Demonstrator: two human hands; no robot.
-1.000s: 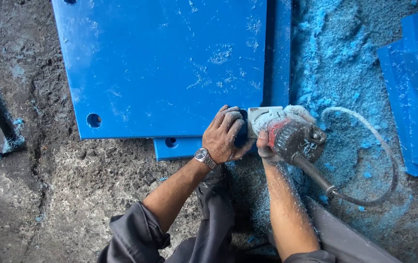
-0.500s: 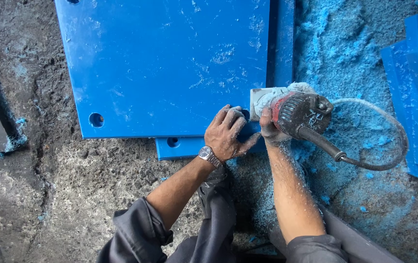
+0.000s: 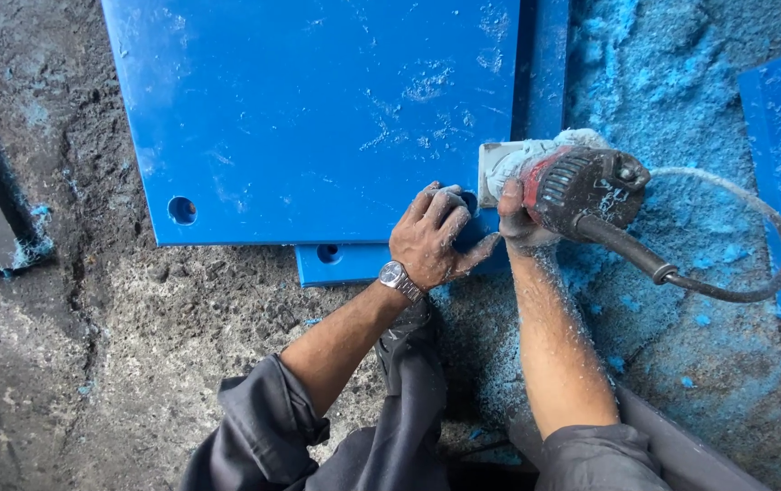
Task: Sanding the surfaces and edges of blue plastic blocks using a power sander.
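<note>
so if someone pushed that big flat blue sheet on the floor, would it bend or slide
The big flat blue sheet looks rigid, with straight edges, so it probably would not flop. Loose blue dust around it may let it slide. The left hand pressing on its corner likely steadies it.

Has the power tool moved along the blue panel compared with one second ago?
Yes. The power tool in the right hand has shifted to the right and slightly up along the blue panel corner; the left hand sits at that corner as before.

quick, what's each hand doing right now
Left hand: fingers curled, pressed down on the corner of the blue panel, gripping nothing that shows.
Right hand: closed around the power tool.
</note>
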